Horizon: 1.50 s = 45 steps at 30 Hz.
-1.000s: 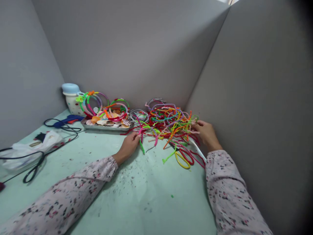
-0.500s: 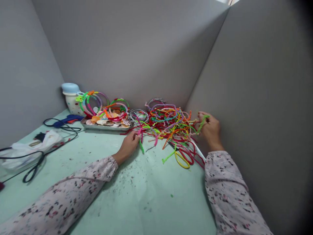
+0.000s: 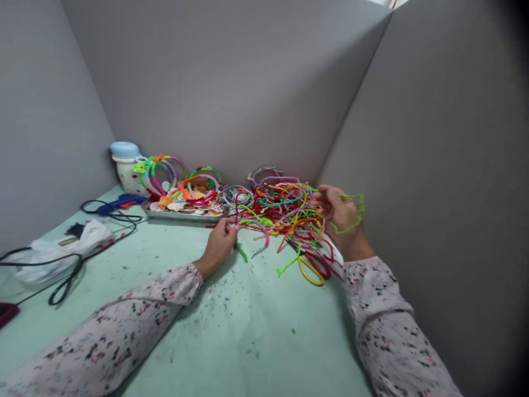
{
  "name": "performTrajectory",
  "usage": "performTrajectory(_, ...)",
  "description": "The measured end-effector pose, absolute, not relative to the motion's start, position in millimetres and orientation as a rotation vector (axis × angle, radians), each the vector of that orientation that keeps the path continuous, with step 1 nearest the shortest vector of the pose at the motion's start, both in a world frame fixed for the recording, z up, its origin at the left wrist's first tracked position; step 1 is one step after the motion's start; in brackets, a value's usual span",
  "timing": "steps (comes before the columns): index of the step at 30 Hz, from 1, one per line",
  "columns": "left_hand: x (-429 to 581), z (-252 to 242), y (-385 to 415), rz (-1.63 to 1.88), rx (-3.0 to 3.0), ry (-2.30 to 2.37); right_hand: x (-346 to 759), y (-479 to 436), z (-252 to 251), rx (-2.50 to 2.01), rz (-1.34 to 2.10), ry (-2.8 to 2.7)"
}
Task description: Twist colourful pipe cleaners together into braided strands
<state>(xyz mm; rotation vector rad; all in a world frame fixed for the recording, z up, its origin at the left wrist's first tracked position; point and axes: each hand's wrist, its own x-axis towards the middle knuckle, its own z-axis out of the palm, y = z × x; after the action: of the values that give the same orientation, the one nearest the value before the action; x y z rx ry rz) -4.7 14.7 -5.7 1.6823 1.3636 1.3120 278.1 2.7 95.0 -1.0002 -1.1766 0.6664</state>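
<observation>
Between the thumb and fingers of my left hand [image 3: 219, 245] is the end of a wire hoop [image 3: 265, 237] wrapped in pink, purple and green. Its bare grey tip curves down near the table. My right hand [image 3: 343, 220], raised at the right edge of the pile, holds a bent green pipe cleaner [image 3: 360, 203] that loops out past the wrist. A tangled heap of coloured pipe cleaners [image 3: 285, 201] lies between and behind the hands. Scissors with red and yellow handles [image 3: 312, 270] rest in front of the heap, beside a short green piece [image 3: 288, 263].
A metal tray [image 3: 182, 215] of shells and wrapped hoops stands at the back left, by a blue-lidded cup [image 3: 127, 168]. A blue glue gun [image 3: 119, 203], black cables and a plastic bag [image 3: 61, 251] lie left. Grey panels rise behind and right.
My right hand has moved slightly left toward the heap, and the green pipe cleaner now spreads out behind it. My left hand keeps its grip on the hoop. The view has shifted a little.
</observation>
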Motion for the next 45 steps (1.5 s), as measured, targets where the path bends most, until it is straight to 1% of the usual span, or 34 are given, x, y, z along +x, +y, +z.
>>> performTrajectory(3,-3.8,-5.1,12.8,1.319,1.716,1.248,245.8,7.5,73.7,-0.928,1.044,-1.172)
performTrajectory(6,-2.7,-3.6,8.9,1.276,1.768,1.140,214.8,9.7,48.1,-0.910,1.332,-1.156)
performTrajectory(9,-0.7,-2.6,4.8,1.186,1.806,1.098,199.5,10.6,27.6,-0.893,1.475,-1.101)
performTrajectory(12,2.1,-4.5,3.8,1.145,1.810,1.096,199.1,11.9,14.3,-0.859,1.529,-1.021)
performTrajectory(17,3.9,-9.2,7.8,1.261,1.739,1.133,202.8,14.4,-1.0,-0.807,1.549,-0.919)
performTrajectory(20,2.8,-8.9,8.6,1.211,1.816,1.130,200.7,14.6,-5.8,-0.793,1.588,-0.883)
performTrajectory(24,2.7,-8.1,7.8,1.159,1.895,1.123,199.3,13.4,-4.8,-0.733,1.555,-0.865)
performTrajectory(30,9.9,-6.6,4.2,1.146,1.671,1.042,194.1,7.9,-6.3,-0.749,1.530,-1.072)
performTrajectory(35,14.5,-1.9,-1.3,1.092,1.650,0.992,185.5,7.9,-14.1,-0.886,1.357,-1.290)
performTrajectory(39,13.8,-1.6,-1.3,1.060,1.607,0.945,184.8,9.8,-17.0,-0.935,1.282,-1.297)
performTrajectory(45,12.8,-1.2,-2.5,0.960,1.432,0.935,186.4,10.1,-21.8,-0.926,1.320,-1.306)
